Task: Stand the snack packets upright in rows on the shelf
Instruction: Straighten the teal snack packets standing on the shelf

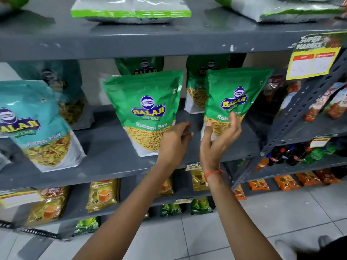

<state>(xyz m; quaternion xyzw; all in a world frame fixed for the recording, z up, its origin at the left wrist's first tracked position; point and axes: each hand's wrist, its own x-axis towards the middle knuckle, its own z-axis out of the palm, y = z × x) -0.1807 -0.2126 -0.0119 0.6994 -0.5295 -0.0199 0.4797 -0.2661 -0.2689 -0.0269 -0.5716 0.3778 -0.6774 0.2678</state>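
Observation:
Two green snack packets stand at the front of the grey shelf [105, 147]: one in the middle [146, 109], upright, and one to its right [232, 91], leaning right. Behind each stands another green packet [139, 65] [197, 87]. A teal packet [37, 128] stands at the left, with a second teal packet [62, 87] behind it. My left hand [175, 141] is curled beside the lower right corner of the middle packet, with nothing visible in it. My right hand [219, 136] has its fingers spread over the lower front of the right packet, hiding its base.
The shelf above holds white-and-green bags [131, 10] lying flat. A slotted grey post [300, 109] with a yellow price label [315, 61] bounds the bay on the right. Lower shelves carry tea packets [101, 194] and, further right, bottles [293, 154]. White floor tiles lie below.

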